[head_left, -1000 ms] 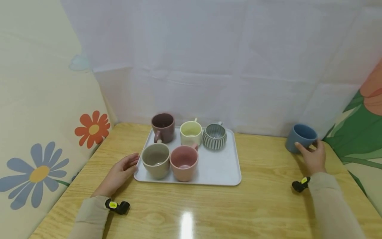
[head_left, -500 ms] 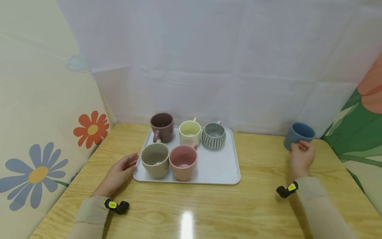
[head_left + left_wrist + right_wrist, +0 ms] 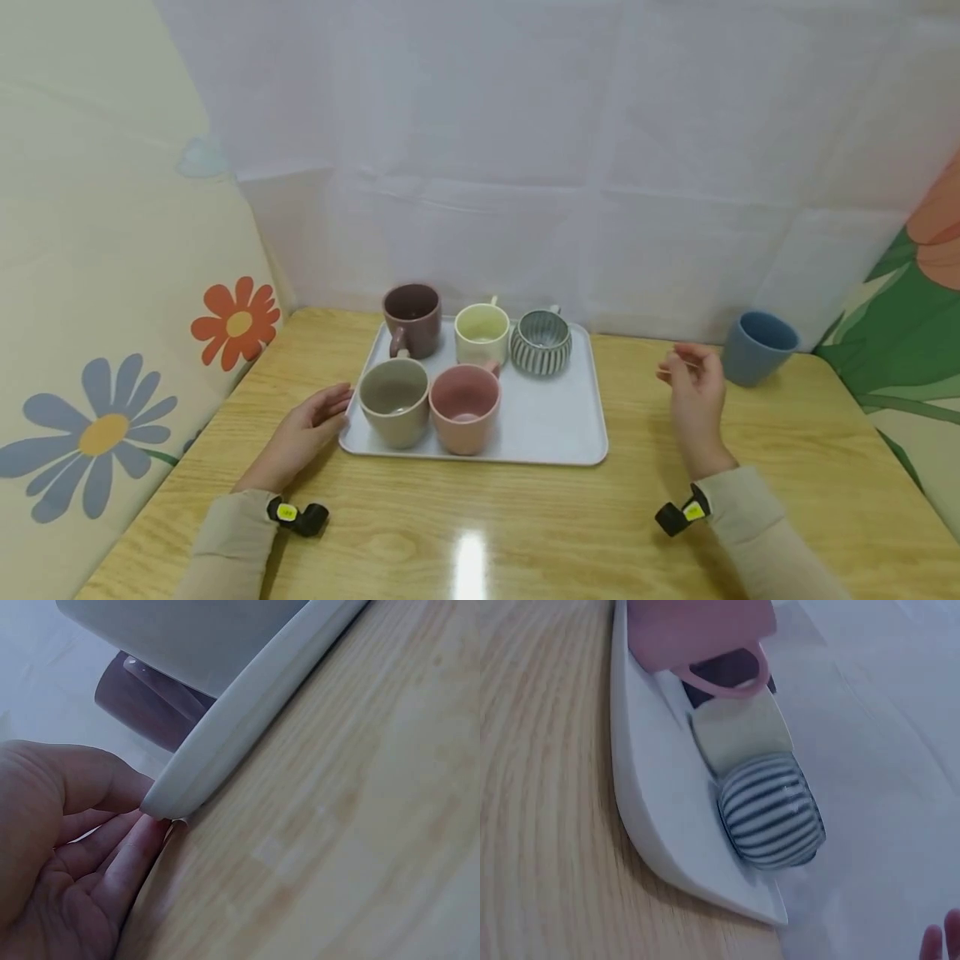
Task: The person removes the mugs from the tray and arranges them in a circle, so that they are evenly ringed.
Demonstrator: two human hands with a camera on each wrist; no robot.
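Note:
My left hand (image 3: 303, 429) is at the left edge of a white tray (image 3: 555, 433); the left wrist view shows the thumb (image 3: 105, 780) on its rim and fingers against its lower edge, pinching it. On the tray stand a grey-beige mug (image 3: 393, 417), a pink mug (image 3: 463, 421), a dark plum mug (image 3: 420, 329), a pale yellow mug (image 3: 482, 346) and a striped round cup (image 3: 541, 354). Held above the table between tray and blue cup, my right hand (image 3: 696, 404) has loosely bent fingers and holds nothing. The blue cup (image 3: 753, 358) stands upright just beyond it.
A wooden table (image 3: 390, 533) carries everything. White cloth (image 3: 480, 167) hangs along its back edge, and flower-printed fabric (image 3: 97, 250) covers the left side. Similar printed fabric (image 3: 900, 333) is at the right, close to the blue cup. The tray's front right part is bare.
My right hand has let go of the blue cup and moved left towards the tray. The cup stays at the back right. My left hand has kept its place at the tray's edge.

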